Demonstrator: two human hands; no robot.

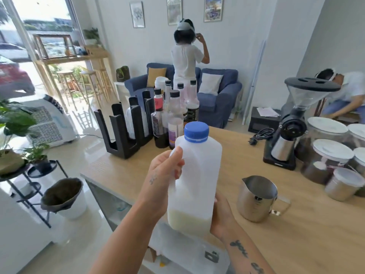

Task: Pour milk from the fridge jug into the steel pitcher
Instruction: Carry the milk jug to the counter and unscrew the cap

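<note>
White plastic milk jug (194, 175) held upright above the counter (296, 234) edge, blue cap (196, 132) on.
Left hand (162, 175) grips the handle, its fingertips hidden behind the jug. Right hand (222, 216) rests against the lower corner; its fingers are hidden, so curled or flat cannot be told. Milk (187, 218) fills only the bottom. Steel pitcher (254, 200) stands nearby on the counter, handle blurred.

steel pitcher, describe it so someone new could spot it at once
Start at the wooden counter. Right of the held milk jug stands the steel pitcher. Unlike the lidded jars nearby, it is open-topped metal with a spout and handle.
</note>
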